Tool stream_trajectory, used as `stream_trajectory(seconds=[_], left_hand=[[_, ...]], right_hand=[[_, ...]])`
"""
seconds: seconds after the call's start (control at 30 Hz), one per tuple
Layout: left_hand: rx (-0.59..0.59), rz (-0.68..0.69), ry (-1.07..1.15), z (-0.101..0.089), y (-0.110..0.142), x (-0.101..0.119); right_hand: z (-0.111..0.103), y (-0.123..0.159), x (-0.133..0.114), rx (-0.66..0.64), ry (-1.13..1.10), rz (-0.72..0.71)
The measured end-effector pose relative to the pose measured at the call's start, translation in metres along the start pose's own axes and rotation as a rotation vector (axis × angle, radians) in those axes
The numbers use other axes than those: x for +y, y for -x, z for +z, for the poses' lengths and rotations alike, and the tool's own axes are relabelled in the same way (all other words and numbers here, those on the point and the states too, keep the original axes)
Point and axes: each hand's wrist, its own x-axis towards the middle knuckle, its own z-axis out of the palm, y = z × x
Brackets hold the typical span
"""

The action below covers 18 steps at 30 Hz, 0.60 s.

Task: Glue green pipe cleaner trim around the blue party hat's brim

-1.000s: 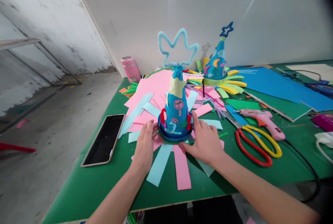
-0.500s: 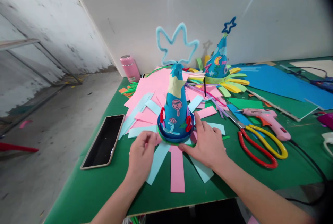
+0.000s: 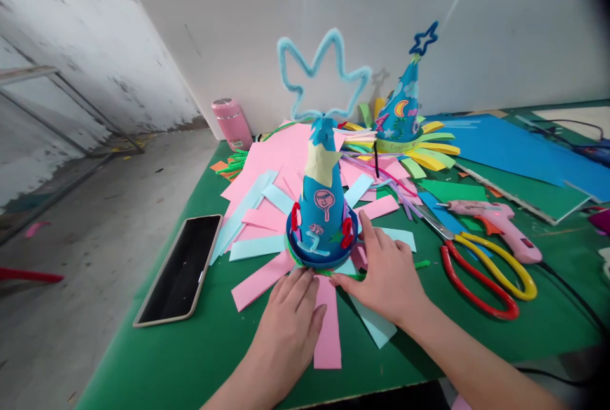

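Between both hands, just beyond the fingertips, the blue cone hat (image 3: 324, 213) stood upright on the green table (image 3: 190, 359). Left hand (image 3: 290, 334): open, palm down, fingers together and stretched to the front edge of the hat's base, over the paper strips. Right hand (image 3: 388, 276): open, thumb reaching along the base front, fingers up against the brim's right side; couldn't tell how firmly it pressed. Pink and light blue strips fanned out around the base, one pink strip (image 3: 328, 327) running between the hands toward the table edge. Light blue wire crown (image 3: 340, 57) topped the cone, above both hands. Left of the left hand: phone (image 3: 180, 270), dark screen up. Farther out beyond it, pink bottle (image 3: 232, 124) by the board (image 3: 229, 28). Right of the right hand: scissors (image 3: 476, 270), red and yellow handles, with the pink glue gun (image 3: 505, 222) just behind. Well beyond the right hand, second cone hat (image 3: 403, 108), dark blue star on top, yellow and green strips around its base.
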Motion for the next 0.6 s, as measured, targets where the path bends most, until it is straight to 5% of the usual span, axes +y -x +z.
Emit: stream_trajectory(seconds=[0.13, 0.27, 0.6], left_hand=[[-0.004, 0.01, -0.049, 0.001, 0.0, 0.001], [-0.014, 0.056, -0.098, 0.004, 0.002, -0.001], [0.017, 0.152, -0.168, 0.024, 0.014, -0.02]], right_hand=[[-0.017, 0.0, 0.012, 0.019, -0.142, 0.018], [-0.042, 0.002, 0.037, 0.178, -0.286, 0.083], [-0.102, 0.013, 0.157, 0.421, -0.084, 0.51]])
